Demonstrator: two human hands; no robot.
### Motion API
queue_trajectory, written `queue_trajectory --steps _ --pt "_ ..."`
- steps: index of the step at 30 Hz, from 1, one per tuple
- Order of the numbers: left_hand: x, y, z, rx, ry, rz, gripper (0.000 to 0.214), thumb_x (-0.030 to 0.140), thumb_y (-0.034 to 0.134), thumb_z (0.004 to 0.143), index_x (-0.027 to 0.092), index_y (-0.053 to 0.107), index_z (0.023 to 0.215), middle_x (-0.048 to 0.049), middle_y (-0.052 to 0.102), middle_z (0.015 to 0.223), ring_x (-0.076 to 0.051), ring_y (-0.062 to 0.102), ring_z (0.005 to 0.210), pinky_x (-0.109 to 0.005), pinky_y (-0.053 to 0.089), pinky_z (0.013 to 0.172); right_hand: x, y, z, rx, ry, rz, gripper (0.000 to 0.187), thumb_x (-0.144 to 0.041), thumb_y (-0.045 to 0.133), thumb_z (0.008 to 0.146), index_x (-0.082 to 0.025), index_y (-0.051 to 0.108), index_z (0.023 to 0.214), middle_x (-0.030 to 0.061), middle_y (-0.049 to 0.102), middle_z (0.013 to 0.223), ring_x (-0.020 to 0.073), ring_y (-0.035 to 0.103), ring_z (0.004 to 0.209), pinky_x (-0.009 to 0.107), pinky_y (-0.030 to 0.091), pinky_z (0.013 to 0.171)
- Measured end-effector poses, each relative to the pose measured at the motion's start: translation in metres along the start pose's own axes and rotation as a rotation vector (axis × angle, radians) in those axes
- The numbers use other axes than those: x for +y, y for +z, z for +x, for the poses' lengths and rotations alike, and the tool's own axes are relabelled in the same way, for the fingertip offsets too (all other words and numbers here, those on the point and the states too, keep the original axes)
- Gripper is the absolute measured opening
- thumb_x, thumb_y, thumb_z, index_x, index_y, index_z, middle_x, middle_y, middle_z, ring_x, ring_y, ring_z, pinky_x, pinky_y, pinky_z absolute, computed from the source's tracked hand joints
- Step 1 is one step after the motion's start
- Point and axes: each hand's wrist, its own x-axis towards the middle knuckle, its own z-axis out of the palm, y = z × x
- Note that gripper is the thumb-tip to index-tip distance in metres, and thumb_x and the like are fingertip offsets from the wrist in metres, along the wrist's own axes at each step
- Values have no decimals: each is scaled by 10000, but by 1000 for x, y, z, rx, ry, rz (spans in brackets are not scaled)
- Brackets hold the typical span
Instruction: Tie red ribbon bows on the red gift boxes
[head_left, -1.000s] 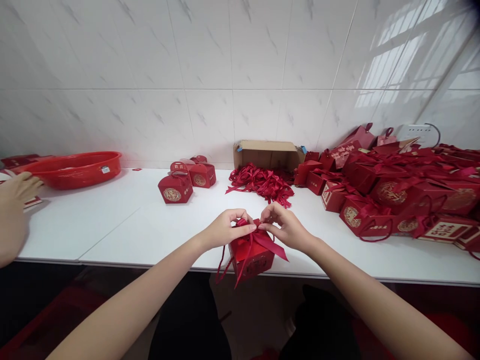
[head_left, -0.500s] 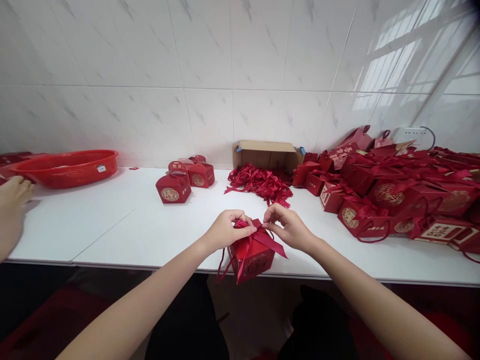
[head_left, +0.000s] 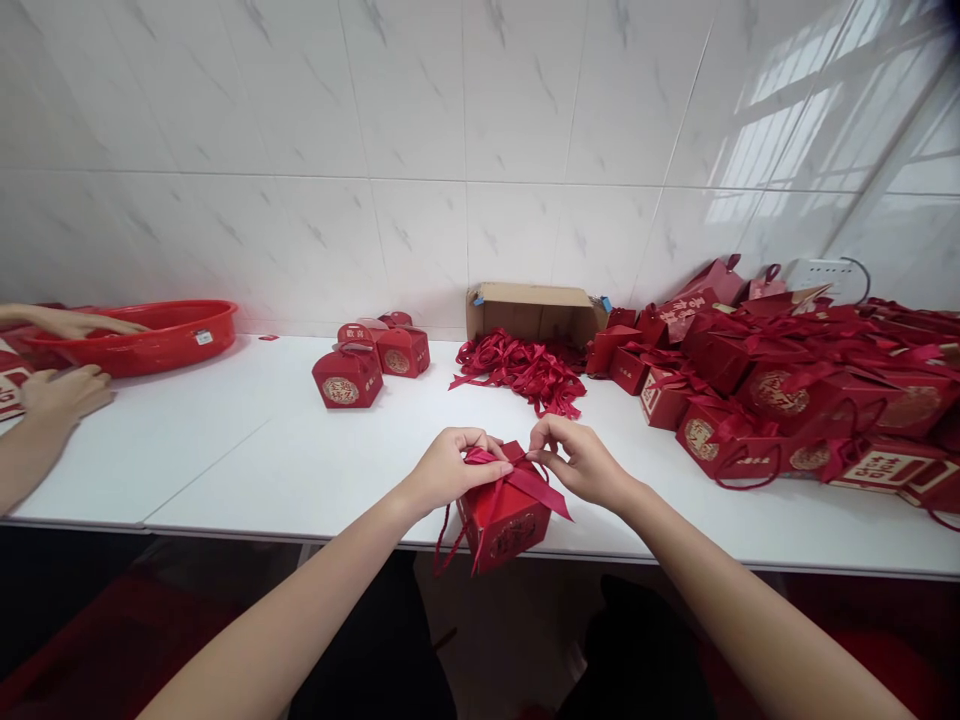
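Note:
A small red gift box with a gold round emblem sits at the table's front edge, its near side slightly over the edge. Across its top lies a red satin ribbon with a bow shape and a loose tail to the right. My left hand pinches the ribbon at the bow's left side. With thumb and forefinger, my right hand pinches the ribbon at the right of the knot. The knot is partly hidden by my fingers. A twisted red cord handle hangs down at the box's left.
Beyond the box is a heap of red ribbons before an open cardboard box. Several red gift boxes pile up at the right; a few boxes stand left of centre. A co-worker's hands are by a red basin.
My hands keep their pinch on the ribbon, with little movement. At the left, the co-worker's second hand has come into view over the basin, and a red box shows by the other hand.

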Motion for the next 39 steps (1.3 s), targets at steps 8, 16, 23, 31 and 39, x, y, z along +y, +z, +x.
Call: queue_trajectory --steps 8,16,23,31,39 --pt "-2 2 2 8 -9 -56 308 296 722 658 180 480 506 -75 713 782 -245 611 1019 -394 445 908 -3 -1 -3 11 26 4 95 -145 542 822 -199 489 766 -4 552 720 117 491 644 233 367 564" --pt "-5 2 2 -2 -9 -67 330 312 724 652 186 462 496 -71 711 773 -262 594 1070 -416 440 924 -4 2 -2 51 44 35 105 -173 561 820 -199 494 744 -1 559 714 119 500 637 241 397 579" --pt "-6 3 0 -9 -27 -81 327 312 697 681 181 452 510 -80 715 835 -251 603 1036 -374 450 882 1 3 -7 74 61 70 136 -199 567 821 -206 464 734 4 572 720 128 512 651 251 404 594" --pt "-1 7 0 44 -76 -112 401 330 700 674 165 383 492 -90 709 947 -228 633 896 -319 460 754 0 7 -8 100 39 71 120 -200 555 832 -209 468 750 5 561 733 134 517 668 259 408 622" --pt "0 11 2 103 -88 -104 372 352 712 676 175 438 498 -47 691 748 -247 624 954 -315 455 773 3 2 -9 103 -47 24 95 -145 505 838 -205 486 767 13 566 749 140 523 688 270 420 635"
